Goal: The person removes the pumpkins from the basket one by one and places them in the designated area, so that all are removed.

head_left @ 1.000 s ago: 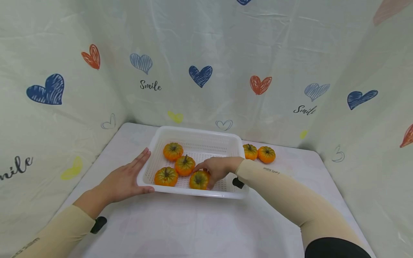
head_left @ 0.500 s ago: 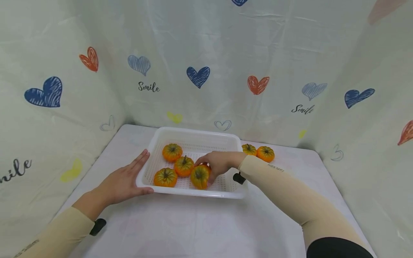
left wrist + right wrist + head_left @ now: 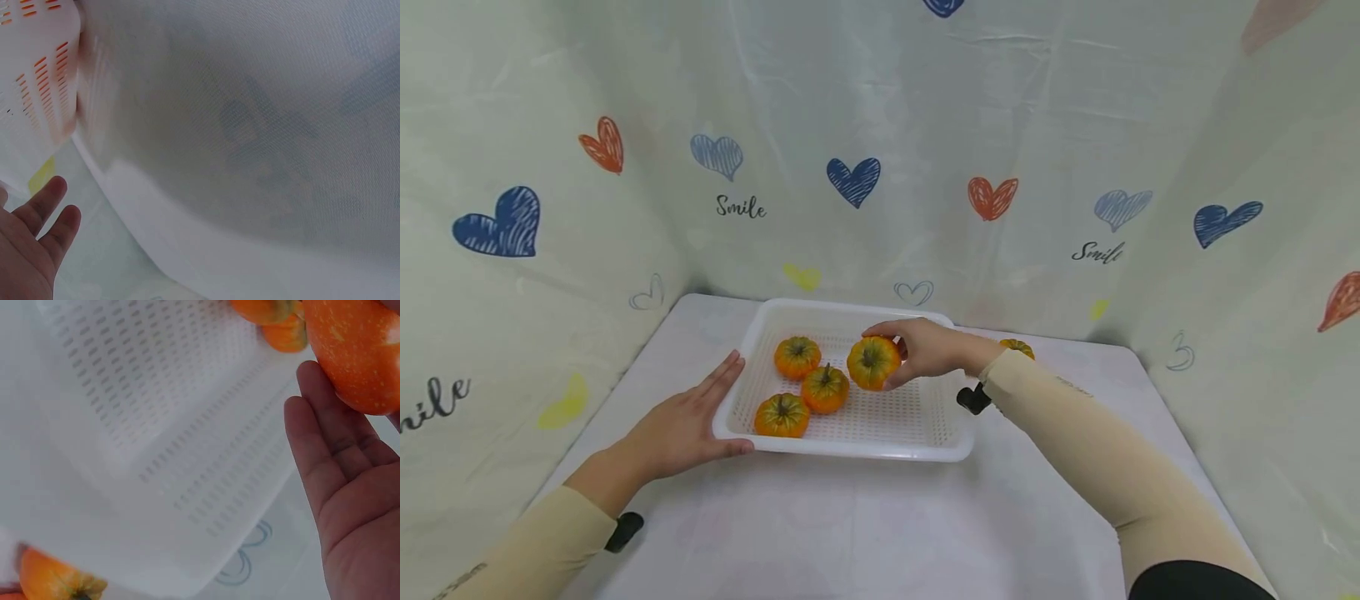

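My right hand (image 3: 928, 346) holds a small orange pumpkin (image 3: 874, 363) above the white plastic basket (image 3: 850, 450), pinching it between thumb and fingers. In the right wrist view the same pumpkin (image 3: 356, 353) shows at the upper right, partly cut off. Three more small pumpkins sit inside the basket on its left side: one at the back (image 3: 797, 358), one in the middle (image 3: 825, 389) and one at the front (image 3: 782, 416). With straight fingers and spread thumb, my left hand (image 3: 681, 429) rests against the basket's left front corner.
On the table (image 3: 820, 533), right of the basket, a pumpkin (image 3: 1017, 347) is partly hidden behind my right sleeve (image 3: 1075, 433). Pumpkins (image 3: 53, 575) also show outside the basket in the right wrist view. A heart-printed curtain (image 3: 910, 108) encloses the table's back and sides.
My right hand has lifted the pumpkin from the basket's front floor, up and away from me. My left hand keeps its place at the basket. The forearm now covers more of the outside pumpkins.
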`<state>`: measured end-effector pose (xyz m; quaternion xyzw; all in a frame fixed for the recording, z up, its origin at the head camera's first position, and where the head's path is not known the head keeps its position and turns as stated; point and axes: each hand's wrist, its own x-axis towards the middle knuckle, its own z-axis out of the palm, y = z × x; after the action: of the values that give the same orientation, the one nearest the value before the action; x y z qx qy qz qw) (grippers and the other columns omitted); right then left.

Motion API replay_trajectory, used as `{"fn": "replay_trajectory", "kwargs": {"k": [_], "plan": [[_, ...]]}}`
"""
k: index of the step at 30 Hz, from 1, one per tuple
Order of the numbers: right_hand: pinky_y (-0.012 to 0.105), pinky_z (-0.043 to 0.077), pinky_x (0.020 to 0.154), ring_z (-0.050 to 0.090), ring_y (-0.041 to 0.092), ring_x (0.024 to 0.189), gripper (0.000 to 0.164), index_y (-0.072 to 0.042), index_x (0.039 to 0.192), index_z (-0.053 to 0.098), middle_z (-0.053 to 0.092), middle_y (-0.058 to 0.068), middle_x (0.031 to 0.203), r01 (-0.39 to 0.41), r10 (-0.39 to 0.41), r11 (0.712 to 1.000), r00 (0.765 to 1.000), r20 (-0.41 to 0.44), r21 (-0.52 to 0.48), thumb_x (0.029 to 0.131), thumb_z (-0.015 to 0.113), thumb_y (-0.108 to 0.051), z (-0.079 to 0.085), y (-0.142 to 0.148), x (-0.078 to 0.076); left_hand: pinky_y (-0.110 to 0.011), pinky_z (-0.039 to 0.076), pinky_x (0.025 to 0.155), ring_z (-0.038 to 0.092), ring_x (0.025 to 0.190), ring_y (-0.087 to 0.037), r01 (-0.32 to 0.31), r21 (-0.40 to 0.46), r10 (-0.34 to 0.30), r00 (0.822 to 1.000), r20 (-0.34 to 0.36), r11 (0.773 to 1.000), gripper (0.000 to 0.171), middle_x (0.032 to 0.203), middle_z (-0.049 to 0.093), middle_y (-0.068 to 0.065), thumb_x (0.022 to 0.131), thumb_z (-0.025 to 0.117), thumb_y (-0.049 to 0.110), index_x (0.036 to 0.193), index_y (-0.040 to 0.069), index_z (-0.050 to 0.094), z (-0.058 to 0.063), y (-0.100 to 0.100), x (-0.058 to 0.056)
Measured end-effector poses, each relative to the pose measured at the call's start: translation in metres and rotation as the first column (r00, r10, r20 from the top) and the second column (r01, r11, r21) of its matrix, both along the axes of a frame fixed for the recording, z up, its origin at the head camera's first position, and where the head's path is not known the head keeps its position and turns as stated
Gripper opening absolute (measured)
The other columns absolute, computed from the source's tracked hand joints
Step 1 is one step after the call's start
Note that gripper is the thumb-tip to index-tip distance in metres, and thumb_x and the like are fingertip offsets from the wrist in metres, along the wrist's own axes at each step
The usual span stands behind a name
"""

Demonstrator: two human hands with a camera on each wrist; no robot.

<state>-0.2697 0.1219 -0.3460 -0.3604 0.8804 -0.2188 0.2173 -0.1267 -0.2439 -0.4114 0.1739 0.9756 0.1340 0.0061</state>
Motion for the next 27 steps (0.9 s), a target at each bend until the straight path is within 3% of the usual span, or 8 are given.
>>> {"fn": "replay_trajectory", "kwargs": {"k": [9, 15, 27], "plan": [[0.031, 0.054, 0.087, 0.059, 0.024, 0.102, 0.083, -0.018, 0.150, 0.045, 0.058, 0.000, 0.130, 0.073, -0.077, 0.984, 0.997, -0.025, -0.160, 0.079, 0.087, -0.030, 0.023, 0.040, -0.007, -0.061, 0.046, 0.096, 0.051, 0.125, -0.046, 0.002, -0.002, -0.002, 1.000, 0.005, 1.000, 0.117, 0.167, 0.005, -0.008, 0.081, 0.060, 0.075, 0.161, 0.013, 0.003, -0.002, -0.001, 0.000], [0.034, 0.055, 0.086, 0.058, 0.025, 0.101, 0.082, -0.019, 0.150, 0.045, 0.058, 0.003, 0.128, 0.174, -0.184, 0.962, 0.982, -0.031, -0.210, 0.080, 0.086, -0.031, 0.034, 0.073, -0.009, -0.061, 0.045, 0.096, 0.049, 0.126, -0.047, 0.004, -0.002, -0.004, 1.000, 0.007, 1.000, 0.117, 0.167, 0.004, -0.008, 0.081, 0.060, 0.076, 0.161, 0.014, 0.001, -0.003, -0.001, -0.001], [0.035, 0.053, 0.087, 0.057, 0.028, 0.105, 0.081, -0.021, 0.155, 0.039, 0.051, 0.009, 0.139, 0.329, -0.360, 0.906, 0.930, -0.075, -0.266, 0.086, 0.081, -0.031, 0.028, 0.146, -0.008, -0.061, 0.045, 0.097, 0.049, 0.127, -0.046, -0.001, -0.009, 0.001, 1.000, 0.010, 1.000, 0.117, 0.167, 0.003, -0.007, 0.081, 0.059, 0.076, 0.161, 0.015, 0.000, -0.003, 0.000, 0.000]]}}
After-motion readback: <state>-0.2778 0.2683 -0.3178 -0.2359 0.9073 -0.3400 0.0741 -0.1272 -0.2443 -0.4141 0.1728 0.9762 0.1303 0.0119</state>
